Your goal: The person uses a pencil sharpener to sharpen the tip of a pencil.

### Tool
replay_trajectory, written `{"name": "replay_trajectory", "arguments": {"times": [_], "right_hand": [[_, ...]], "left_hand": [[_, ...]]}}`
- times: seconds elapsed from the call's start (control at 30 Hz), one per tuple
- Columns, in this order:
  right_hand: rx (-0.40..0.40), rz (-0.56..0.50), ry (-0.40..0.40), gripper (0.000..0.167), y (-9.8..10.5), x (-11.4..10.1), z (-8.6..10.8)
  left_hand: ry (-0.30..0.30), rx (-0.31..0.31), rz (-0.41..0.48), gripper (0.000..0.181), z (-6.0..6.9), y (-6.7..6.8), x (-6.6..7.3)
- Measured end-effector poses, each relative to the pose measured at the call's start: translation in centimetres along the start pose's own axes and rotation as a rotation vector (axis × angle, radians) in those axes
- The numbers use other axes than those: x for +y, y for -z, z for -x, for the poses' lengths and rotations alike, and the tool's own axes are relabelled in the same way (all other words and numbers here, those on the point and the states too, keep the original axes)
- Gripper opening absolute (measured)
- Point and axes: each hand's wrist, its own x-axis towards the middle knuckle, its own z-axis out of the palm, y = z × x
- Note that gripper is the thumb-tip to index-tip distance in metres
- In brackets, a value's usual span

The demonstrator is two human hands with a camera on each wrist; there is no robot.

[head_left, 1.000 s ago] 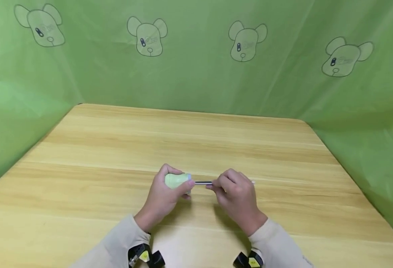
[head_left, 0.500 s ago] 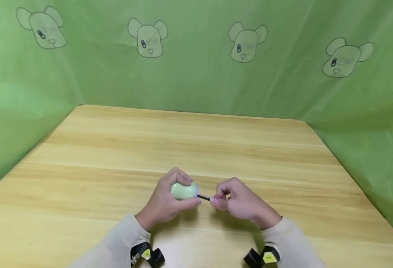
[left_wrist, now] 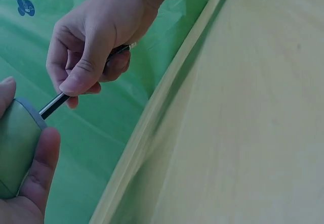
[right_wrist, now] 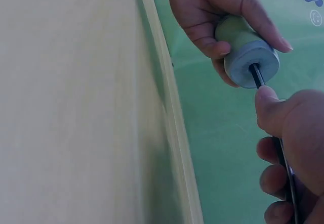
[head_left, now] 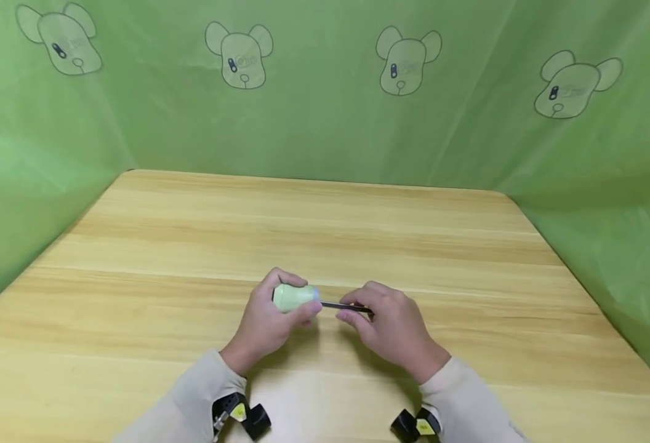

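A pale green pencil sharpener (head_left: 293,297) with a blue-grey end lies sideways in my left hand (head_left: 264,324), held above the table. The thumb and fingers wrap around its body. A dark, shiny pencil (head_left: 332,305) sticks into the round hole in that end, seen clearly in the right wrist view. My right hand (head_left: 396,323) pinches the pencil a short way from the hole, thumb against fingers. In the right wrist view, the rest of the pencil (right_wrist: 287,168) runs back under the palm. The tip inside the sharpener (right_wrist: 251,62) is hidden.
Both hands are over the near part of a light wooden table (head_left: 325,234). A green curtain (head_left: 325,123) with printed bear heads surrounds its back and sides. Black cameras (head_left: 257,422) are strapped at both wrists.
The right hand turned palm-inward half a second ago and has rolled back over the pencil. The sharpener dipped right, then levelled and rose slightly with the left hand. The pencil stays in its hole.
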Motion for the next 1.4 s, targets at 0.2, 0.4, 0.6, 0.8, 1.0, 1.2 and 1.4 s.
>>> {"name": "replay_trajectory", "arguments": {"times": [0.2, 0.4, 0.6, 0.8, 1.0, 1.2, 1.4], "right_hand": [[0.085, 0.050, 0.076, 0.014, 0.4, 0.3, 0.0], [0.205, 0.119, 0.117, 0.014, 1.8, 1.3, 0.1], [0.242, 0.099, 0.119, 0.021, 2.4, 2.3, 0.1], [0.250, 0.070, 0.101, 0.027, 2.2, 2.3, 0.0], [0.184, -0.051, 0.003, 0.011, 1.6, 2.1, 0.1], [0.167, -0.113, -0.099, 0.011, 1.0, 1.8, 0.2], [0.132, -0.231, -0.260, 0.004, 1.6, 1.4, 0.1]], "left_hand": [[0.002, -0.031, 0.021, 0.034, -0.2, -0.1, 0.3], [0.004, 0.093, 0.089, 0.033, -0.8, 0.8, 0.9], [-0.019, 0.128, 0.158, 0.031, -1.1, 1.5, 1.2], [-0.052, 0.113, 0.155, 0.034, -0.9, 1.8, 1.1], [-0.053, 0.057, 0.047, 0.044, -0.5, 2.4, 1.1], [-0.108, -0.005, 0.001, 0.051, -0.2, 2.8, 1.0], [-0.117, -0.012, 0.024, 0.048, -0.2, 3.1, 1.0]]}}
